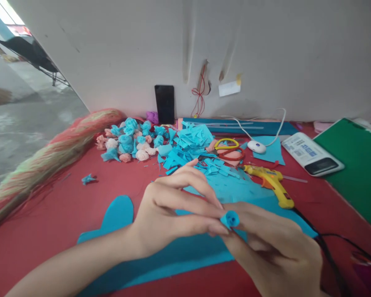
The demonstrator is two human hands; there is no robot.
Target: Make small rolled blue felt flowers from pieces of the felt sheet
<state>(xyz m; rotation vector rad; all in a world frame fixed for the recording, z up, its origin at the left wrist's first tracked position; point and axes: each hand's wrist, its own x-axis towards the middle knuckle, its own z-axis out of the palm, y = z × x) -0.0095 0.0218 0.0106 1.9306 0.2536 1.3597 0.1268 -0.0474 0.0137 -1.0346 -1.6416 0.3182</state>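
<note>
Red-covered table point(160, 284) against a grey wall point(126, 53), small rolled blue paper flower point(231, 219) between fingertips of left hand point(221, 220) and right hand point(233, 227), both pinching it.

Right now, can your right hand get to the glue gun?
Probably yes: the glue gun lies just beyond the right hand, and nothing seems to block the way. Its fingers are busy at the blue roll, though.
</note>
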